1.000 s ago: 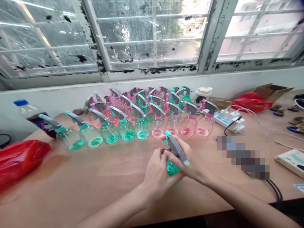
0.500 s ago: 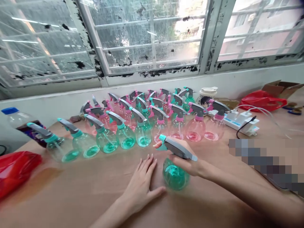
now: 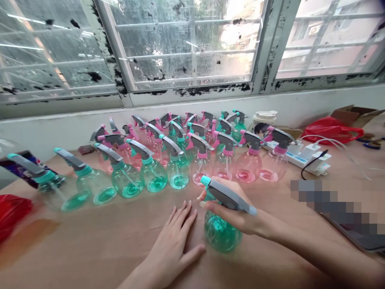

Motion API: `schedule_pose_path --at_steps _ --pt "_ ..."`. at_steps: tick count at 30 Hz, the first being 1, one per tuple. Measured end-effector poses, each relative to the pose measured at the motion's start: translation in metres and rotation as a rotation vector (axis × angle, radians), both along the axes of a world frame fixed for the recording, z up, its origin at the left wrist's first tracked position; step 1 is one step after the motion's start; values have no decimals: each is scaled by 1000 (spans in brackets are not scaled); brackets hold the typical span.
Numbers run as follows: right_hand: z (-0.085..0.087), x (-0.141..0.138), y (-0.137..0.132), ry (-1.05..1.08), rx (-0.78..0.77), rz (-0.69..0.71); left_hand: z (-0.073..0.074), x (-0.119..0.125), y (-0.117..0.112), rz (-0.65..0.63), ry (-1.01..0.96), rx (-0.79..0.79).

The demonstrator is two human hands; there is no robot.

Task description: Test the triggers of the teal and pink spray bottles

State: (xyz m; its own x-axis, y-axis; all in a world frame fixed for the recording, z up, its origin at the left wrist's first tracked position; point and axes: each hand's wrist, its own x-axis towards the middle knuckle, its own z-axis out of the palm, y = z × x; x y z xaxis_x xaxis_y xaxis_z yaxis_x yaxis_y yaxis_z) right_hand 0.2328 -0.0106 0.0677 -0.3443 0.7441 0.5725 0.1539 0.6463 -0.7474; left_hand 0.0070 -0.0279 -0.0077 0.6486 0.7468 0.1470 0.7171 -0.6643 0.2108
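Note:
My right hand (image 3: 233, 210) grips the neck of a teal spray bottle (image 3: 221, 233) under its grey trigger head (image 3: 227, 195), and the bottle stands on the brown table (image 3: 90, 245). My left hand (image 3: 173, 241) lies flat on the table just left of that bottle, fingers spread, holding nothing. Behind them stand rows of spray bottles: teal ones (image 3: 152, 174) to the left and pink ones (image 3: 248, 166) to the right.
A white power strip (image 3: 309, 158) with a black cable lies at the right, near a red bag (image 3: 331, 130) and a cardboard box (image 3: 356, 114). Another red bag (image 3: 12, 210) sits at the left edge. A white cup (image 3: 264, 120) stands behind the pink bottles. Windows run along the far wall.
My left hand let go of the teal bottle and went flat on the table. My right hand kept hold of the bottle, which now stands upright on the table.

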Motion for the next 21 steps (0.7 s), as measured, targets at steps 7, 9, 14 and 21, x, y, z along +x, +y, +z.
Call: schedule_pose_path --at_steps 7,9,14,21 --pt "2 1 0 2 15 11 -1 -1 1 -5 7 -4" --pt "0 2 1 21 -33 40 -4 -2 1 -4 -13 9" --pt "-7 3 1 66 -97 68 -4 -2 2 -8 -5 -3" --pt "-11 4 1 56 -121 67 1 -2 2 -13 22 -11"
